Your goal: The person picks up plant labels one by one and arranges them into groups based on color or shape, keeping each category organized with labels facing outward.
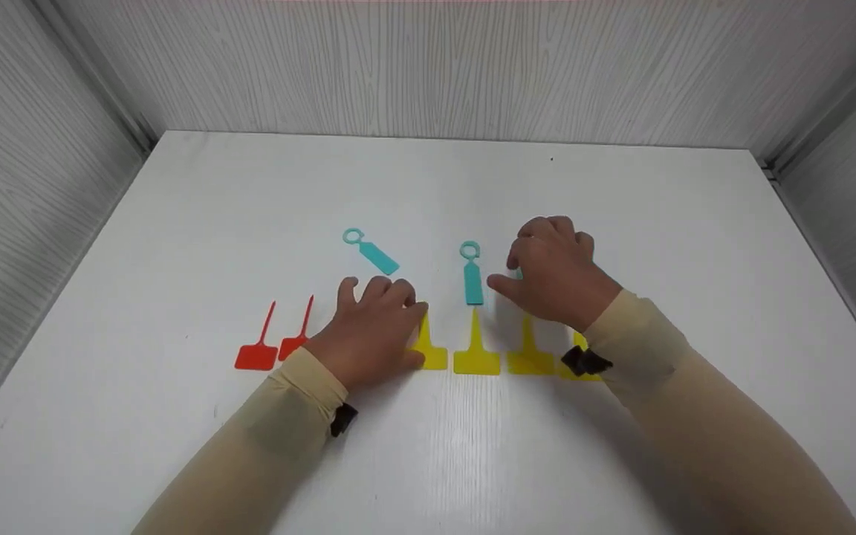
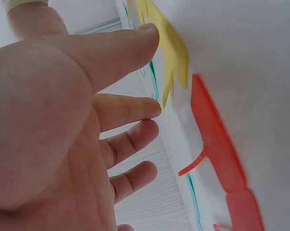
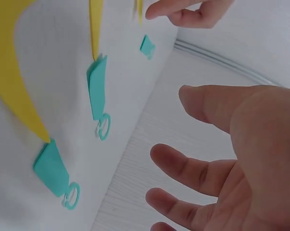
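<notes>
My left hand [image 1: 372, 331] is over the left end of a row of yellow T-shaped plant tags, its fingers relaxed and apart. In the left wrist view its thumb overlaps a yellow tag [image 2: 176, 48] and the index fingertip is right at that tag's pointed end. My right hand [image 1: 558, 271] hovers above the table with loosely bent, spread fingers and nothing between them. Under it a teal ring tag [image 3: 52, 168] is mostly hidden in the head view. Left of it, another teal ring tag [image 1: 473, 284] lies upright above a yellow tag [image 1: 477, 362].
A third teal tag [image 1: 378, 257] lies slanted farther left. Two red T-shaped tags [image 1: 255, 357] are beside my left wrist. More yellow tags [image 1: 530, 362] continue the row under my right forearm. Pale wood-grain panels [image 1: 428, 70] close off the white table [image 1: 428, 461] behind and at the sides.
</notes>
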`<move>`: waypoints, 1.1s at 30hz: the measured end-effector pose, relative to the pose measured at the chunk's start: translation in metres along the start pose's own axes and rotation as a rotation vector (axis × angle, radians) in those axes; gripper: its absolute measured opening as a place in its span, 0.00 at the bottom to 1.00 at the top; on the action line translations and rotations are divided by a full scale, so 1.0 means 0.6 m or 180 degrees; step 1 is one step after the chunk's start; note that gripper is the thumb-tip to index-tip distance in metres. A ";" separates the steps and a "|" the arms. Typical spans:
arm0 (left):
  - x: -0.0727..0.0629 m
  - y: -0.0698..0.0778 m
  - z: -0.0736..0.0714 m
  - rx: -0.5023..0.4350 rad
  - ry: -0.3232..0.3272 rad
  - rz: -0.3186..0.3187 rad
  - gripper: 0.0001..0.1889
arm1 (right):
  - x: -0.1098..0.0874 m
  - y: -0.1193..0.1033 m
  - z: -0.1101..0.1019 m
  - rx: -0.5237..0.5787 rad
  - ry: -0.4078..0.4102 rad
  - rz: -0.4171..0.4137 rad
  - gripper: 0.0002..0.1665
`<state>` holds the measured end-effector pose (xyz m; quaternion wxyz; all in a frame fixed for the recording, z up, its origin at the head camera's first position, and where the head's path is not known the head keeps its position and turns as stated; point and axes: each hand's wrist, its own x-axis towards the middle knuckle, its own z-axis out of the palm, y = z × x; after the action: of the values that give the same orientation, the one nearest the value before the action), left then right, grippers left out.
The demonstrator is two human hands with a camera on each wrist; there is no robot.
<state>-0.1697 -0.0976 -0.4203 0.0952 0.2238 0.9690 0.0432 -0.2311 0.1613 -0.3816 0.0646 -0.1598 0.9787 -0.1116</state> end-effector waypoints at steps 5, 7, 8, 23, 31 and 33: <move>-0.005 -0.016 -0.011 -0.0047 0.0078 -0.0162 0.39 | -0.035 0.029 -0.009 0.0263 0.0131 0.0184 0.23; -0.006 -0.030 -0.019 -0.0053 0.0102 -0.0282 0.39 | -0.047 0.031 -0.007 0.0284 0.0161 0.0227 0.23; -0.006 -0.039 -0.024 -0.0075 0.0117 -0.0354 0.39 | -0.051 0.030 -0.005 0.0286 0.0172 0.0228 0.23; 0.093 -0.177 -0.043 -0.0485 -0.0159 -0.1149 0.57 | -0.054 -0.029 0.068 0.0099 -0.0135 -0.0118 0.29; 0.106 -0.207 -0.028 -0.0480 -0.0242 -0.1267 0.60 | -0.043 -0.064 0.097 0.0011 -0.0360 -0.0248 0.32; 0.102 -0.210 -0.030 -0.0500 -0.0226 -0.1269 0.59 | -0.042 -0.071 0.098 0.0000 -0.0366 -0.0259 0.34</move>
<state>-0.2810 -0.1841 -0.4285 0.1531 0.0210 0.9838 0.0910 -0.1853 0.1187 -0.4263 0.1161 -0.2056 0.9661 -0.1047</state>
